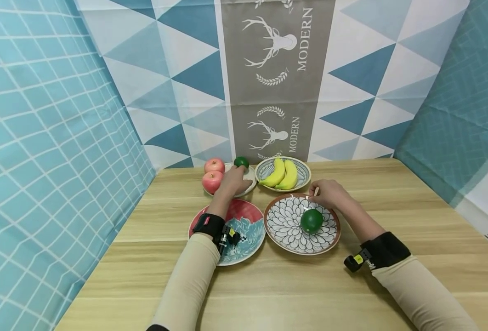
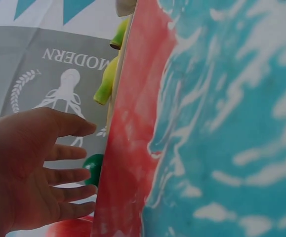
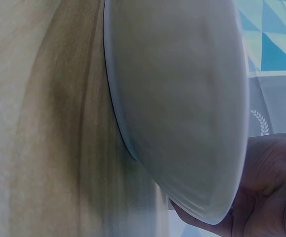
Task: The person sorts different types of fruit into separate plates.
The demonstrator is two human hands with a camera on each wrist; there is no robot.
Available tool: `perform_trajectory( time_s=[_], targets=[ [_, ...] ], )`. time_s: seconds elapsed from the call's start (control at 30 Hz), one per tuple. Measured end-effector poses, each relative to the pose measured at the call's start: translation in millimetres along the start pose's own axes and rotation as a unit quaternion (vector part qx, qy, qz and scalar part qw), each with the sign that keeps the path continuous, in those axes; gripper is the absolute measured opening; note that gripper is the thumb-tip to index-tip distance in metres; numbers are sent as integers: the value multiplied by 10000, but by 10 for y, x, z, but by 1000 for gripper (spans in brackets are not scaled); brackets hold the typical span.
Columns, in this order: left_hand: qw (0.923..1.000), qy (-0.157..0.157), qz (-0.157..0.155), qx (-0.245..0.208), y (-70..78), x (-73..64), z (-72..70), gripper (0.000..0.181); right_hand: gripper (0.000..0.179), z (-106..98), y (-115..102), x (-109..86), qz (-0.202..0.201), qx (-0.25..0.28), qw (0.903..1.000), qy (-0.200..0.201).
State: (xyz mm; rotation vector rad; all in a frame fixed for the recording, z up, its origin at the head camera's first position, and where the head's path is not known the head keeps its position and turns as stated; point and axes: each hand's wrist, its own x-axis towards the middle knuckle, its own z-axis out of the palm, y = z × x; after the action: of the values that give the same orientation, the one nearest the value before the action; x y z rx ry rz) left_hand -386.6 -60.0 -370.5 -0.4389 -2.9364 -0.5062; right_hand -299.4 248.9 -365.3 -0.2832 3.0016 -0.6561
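My left hand (image 1: 235, 180) reaches over a red-and-blue plate (image 1: 249, 232) to a small white plate (image 1: 250, 174) at the back. In the left wrist view its fingers (image 2: 66, 175) are extended and slightly spread, tips right beside a round dark-green fruit (image 2: 93, 169). Two pink-red apples (image 1: 212, 182) sit to its left on the white plate. With my right hand (image 1: 331, 193) I pinch the far right rim of a petal-patterned plate (image 1: 283, 225). A second round dark-green fruit (image 1: 311, 221) lies on that plate. The right wrist view shows the plate's pale underside (image 3: 177, 98) beside the hand.
Two bananas (image 1: 285, 174) lie in a patterned dish (image 1: 305, 178) at the back, between my hands. Behind the wooden table (image 1: 285, 294) hangs a wall cloth (image 1: 277, 92) with triangles and deer heads. A blue checked cloth (image 1: 41, 138) stands along the left side.
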Motion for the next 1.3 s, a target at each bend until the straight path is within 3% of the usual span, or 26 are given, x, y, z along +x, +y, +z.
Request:
perform_trajectory(
  time_s=[0.3,0.67,1.03,1.3],
  targets=[
    [9999,28,-73,83,10,83,112,56,12,54,40,-20,94,31,9999,-64],
    [9993,294,-65,215,-11,281,99,55,13,107,56,-9,126,50,9999,-6],
    [9985,26,-276,473,-118,503,94,60,12,95,42,24,117,12,9999,-30],
    [9981,57,-106,604,-162,598,45,63,12,28,10,42,-22,-34,10000,50]
  ],
)
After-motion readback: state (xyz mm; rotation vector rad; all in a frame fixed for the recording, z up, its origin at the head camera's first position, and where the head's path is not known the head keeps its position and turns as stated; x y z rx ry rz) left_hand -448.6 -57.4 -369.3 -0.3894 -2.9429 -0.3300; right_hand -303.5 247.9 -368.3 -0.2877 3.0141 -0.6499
